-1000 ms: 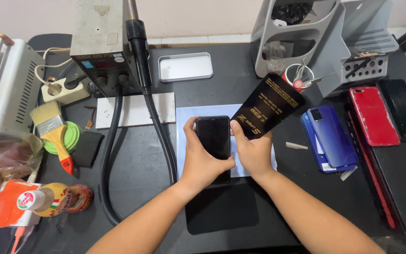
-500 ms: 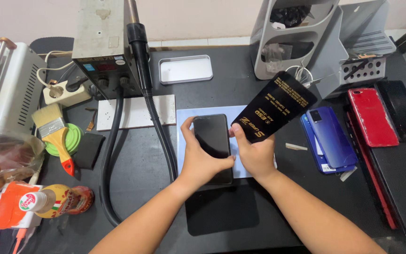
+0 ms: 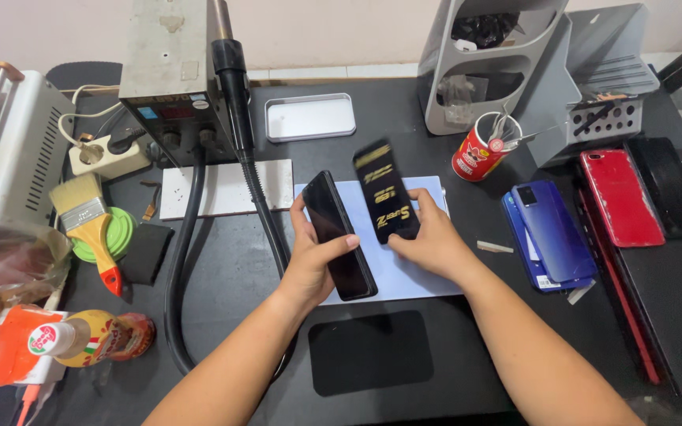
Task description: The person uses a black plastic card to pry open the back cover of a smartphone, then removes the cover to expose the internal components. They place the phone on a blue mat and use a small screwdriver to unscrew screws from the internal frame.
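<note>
Left grip (image 3: 313,256) – glossy black phone (image 3: 339,235)

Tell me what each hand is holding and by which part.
The left hand grips the black phone by its long edges, near the middle. The right hand holds the black packet with gold print by its lower end.

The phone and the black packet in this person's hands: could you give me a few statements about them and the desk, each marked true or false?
1. The left hand holds a black phone. True.
2. The right hand holds a paintbrush. False: it grips a black packet; the paintbrush lies far left.
3. A blue phone lies right of the hands. True.
4. The red phone sits on the pale mat. False: it lies off it, further right.
</note>
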Demonstrator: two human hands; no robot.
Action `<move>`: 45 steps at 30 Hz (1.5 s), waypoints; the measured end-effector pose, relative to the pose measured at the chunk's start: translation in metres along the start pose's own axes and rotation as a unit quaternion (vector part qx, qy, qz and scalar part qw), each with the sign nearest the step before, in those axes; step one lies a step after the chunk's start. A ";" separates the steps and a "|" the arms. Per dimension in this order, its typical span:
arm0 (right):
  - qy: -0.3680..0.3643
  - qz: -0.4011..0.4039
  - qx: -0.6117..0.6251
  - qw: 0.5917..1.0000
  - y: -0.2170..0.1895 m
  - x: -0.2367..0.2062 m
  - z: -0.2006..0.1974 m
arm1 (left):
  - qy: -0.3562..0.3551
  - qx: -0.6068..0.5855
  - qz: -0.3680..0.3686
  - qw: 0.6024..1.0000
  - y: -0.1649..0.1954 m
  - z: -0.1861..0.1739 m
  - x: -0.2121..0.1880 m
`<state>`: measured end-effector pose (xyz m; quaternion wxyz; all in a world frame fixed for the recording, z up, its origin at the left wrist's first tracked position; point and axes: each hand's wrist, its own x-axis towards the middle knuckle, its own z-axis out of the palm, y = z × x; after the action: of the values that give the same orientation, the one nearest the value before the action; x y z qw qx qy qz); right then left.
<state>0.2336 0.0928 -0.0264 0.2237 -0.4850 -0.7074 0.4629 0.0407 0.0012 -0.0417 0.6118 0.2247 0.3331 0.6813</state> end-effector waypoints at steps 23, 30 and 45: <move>-0.235 -0.165 0.194 0.938 -0.014 -0.038 0.020 | 0.025 0.168 0.142 0.975 0.021 0.005 0.001; -0.155 -0.224 0.107 0.956 -0.018 -0.042 0.027 | 0.005 0.219 0.145 0.965 0.020 0.004 0.002; -0.074 -0.164 0.085 0.980 -0.020 -0.049 0.030 | -0.023 0.318 0.161 0.934 0.023 0.017 -0.004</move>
<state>0.2219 0.0337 -0.0171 0.2841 -0.3063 -0.7499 0.5129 0.0378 -0.0008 -0.0132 0.3982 0.4740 0.4772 0.6238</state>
